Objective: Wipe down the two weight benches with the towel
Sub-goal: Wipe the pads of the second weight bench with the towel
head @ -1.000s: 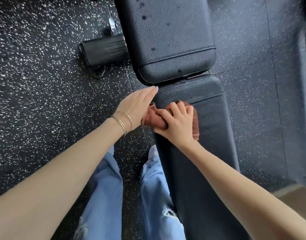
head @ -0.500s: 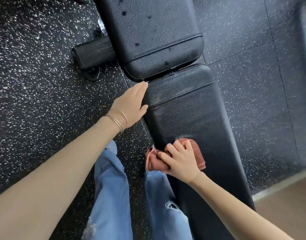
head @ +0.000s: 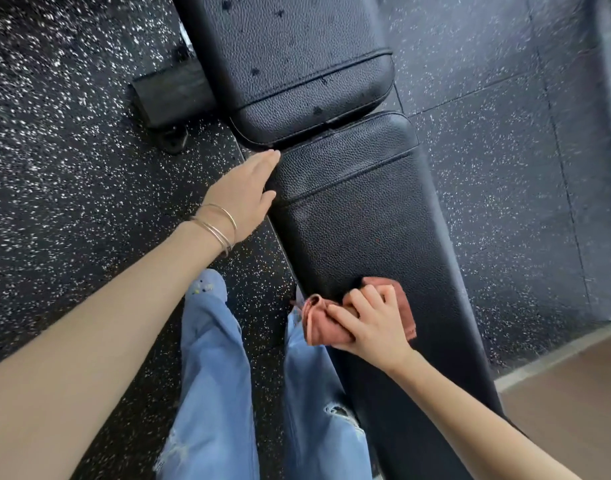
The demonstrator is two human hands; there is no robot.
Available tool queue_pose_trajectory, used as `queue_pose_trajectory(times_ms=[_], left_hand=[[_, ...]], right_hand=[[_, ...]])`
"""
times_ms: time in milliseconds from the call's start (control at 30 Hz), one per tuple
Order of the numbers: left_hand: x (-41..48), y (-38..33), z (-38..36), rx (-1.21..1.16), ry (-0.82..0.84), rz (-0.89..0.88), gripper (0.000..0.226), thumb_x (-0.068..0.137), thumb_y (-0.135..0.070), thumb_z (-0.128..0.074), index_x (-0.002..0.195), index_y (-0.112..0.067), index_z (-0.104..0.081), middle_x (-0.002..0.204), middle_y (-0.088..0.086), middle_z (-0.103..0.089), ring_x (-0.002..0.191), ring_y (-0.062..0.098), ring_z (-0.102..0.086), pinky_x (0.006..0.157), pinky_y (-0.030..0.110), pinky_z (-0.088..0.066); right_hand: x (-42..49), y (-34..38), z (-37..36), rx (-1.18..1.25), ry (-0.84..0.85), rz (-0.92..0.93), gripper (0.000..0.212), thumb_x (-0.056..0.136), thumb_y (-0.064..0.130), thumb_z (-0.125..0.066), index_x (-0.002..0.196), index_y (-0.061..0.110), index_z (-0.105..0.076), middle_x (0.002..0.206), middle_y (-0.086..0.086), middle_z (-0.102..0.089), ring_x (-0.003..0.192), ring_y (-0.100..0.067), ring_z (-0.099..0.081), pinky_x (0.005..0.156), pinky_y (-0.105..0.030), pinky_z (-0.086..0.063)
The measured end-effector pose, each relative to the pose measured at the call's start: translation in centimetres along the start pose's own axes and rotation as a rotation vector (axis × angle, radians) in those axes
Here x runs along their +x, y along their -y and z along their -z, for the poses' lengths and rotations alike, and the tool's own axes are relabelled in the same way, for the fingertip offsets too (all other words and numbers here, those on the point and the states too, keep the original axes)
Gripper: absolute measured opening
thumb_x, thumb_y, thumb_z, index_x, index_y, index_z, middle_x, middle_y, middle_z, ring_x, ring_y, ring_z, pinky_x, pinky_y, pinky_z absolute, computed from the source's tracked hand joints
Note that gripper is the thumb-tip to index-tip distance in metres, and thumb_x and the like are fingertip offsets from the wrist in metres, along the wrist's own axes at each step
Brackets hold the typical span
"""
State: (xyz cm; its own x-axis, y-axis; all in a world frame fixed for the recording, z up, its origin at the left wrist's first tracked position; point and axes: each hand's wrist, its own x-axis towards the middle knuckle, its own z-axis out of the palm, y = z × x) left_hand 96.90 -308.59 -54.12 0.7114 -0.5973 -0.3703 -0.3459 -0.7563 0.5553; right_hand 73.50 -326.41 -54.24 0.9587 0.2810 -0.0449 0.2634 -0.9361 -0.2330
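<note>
Towel [head: 319, 325], bunched in the gripping right hand [head: 371, 325], may miss droplets [head: 255, 71] on the far pad [head: 297, 39]; left hand [head: 241, 192] lies flat.

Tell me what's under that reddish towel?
The long black bench pad lies under the towel, gripped by the right hand. The patch beneath is covered.

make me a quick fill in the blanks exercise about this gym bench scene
1. The towel is gripped by the ____ hand.
2. Thin bracelets circle the ____ wrist.
3. The near pad and the far pad are both ____ in colour.
4. The torn jeans are ____.

Missing words: right; left; black; blue.
</note>
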Motion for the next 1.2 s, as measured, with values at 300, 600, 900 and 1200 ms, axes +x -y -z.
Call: queue_pose_trajectory(times_ms=[300,600,900,1200], left_hand=[[-0.6,0.2,-0.2,0.009,0.043,0.077,0.075,0.088,0.004,-0.049,0.149,-0.021,-0.014,0.156,-0.004,-0.019,0.132,0.026,-0.039,0.107,0.042,-0.036],[-1.2,-0.3,-1.2,-0.142,0.060,0.136,0.091,0.080,-0.015,-0.066,0.149,-0.010,-0.007,0.157,0.007,-0.014,0.142,0.022,-0.022,0.114,0.032,-0.022],[-1.5,-1.6,-2.2,-0.283,-0.046,0.242,0.094,0.067,-0.023,-0.079,0.142,-0.008,-0.025,0.144,0.011,-0.035,0.128,0.026,-0.042,0.101,0.030,-0.034],[-1.3,-1.2,-1.7,-0.198,0.033,0.243,0.107,0.071,-0.039,-0.076,0.149,-0.015,-0.007,0.156,0.003,-0.016,0.139,0.026,-0.029,0.110,0.042,-0.031]], right_hand=[[8.8,-3.1,1.1,-0.079,-0.075,0.036,0.044,0.063,0.054,-0.071,0.094,0.023,-0.065,0.081,-0.005,-0.057,0.075,-0.026,-0.051,0.067,-0.038,-0.032],[21.4,-5.9,2.9,-0.101,-0.118,-0.715,0.050,0.068,0.056,-0.058,0.105,0.023,-0.062,0.102,-0.008,-0.059,0.098,-0.030,-0.051,0.076,-0.041,-0.033],[18.7,-3.3,2.6,-0.121,-0.136,-0.168,0.039,0.060,0.044,-0.070,0.088,0.017,-0.067,0.082,-0.010,-0.061,0.077,-0.029,-0.058,0.067,-0.039,-0.041],[17.0,-8.1,3.7,-0.097,-0.097,-0.943,0.048,0.072,0.055,-0.056,0.103,0.018,-0.059,0.107,-0.010,-0.057,0.103,-0.030,-0.049,0.080,-0.041,-0.033]])
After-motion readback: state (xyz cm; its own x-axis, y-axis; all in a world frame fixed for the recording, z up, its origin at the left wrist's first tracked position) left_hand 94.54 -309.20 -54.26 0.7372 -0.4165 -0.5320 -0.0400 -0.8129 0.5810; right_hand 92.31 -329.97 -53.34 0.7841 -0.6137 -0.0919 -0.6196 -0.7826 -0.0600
